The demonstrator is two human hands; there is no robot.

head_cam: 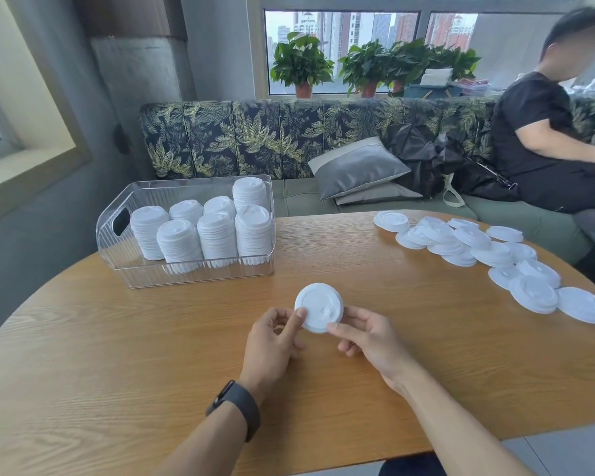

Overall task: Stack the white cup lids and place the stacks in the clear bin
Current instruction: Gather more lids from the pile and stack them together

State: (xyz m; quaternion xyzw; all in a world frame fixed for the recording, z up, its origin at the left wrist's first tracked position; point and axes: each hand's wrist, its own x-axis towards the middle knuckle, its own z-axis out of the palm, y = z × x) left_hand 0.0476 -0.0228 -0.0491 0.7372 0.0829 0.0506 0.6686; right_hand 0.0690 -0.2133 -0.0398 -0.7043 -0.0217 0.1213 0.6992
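i look down at a rounded wooden table (117, 355), with both of my bare hands near its middle. between them i hold one white cup lid (318, 307), tilted so its top faces me, just above the wood. my left hand (272, 345) pinches the lid's left edge, fingers curled; a dark watch (236, 405) sits on that wrist. my right hand (368, 336) pinches the lid's lower right edge between thumb and fingertips.

to the left and farther away, a clear bin (200, 274) stands on the table, with a cut-out handle in its left wall. inside it are seven upright stacks of white lids (217, 237), in two rows, packed close together; the stack in the back right corner rises highest, about level with the rim.

to the right, well apart from the bin, loose white lids (478, 250) lie scattered on the table, many overlapping, running from the far edge toward the near right.

beyond the table is a bench sofa (255, 139) with a leaf print, a grey cushion (359, 170) on it, and another person (543, 132) seated at the far right. potted plants (303, 63) line the window sill
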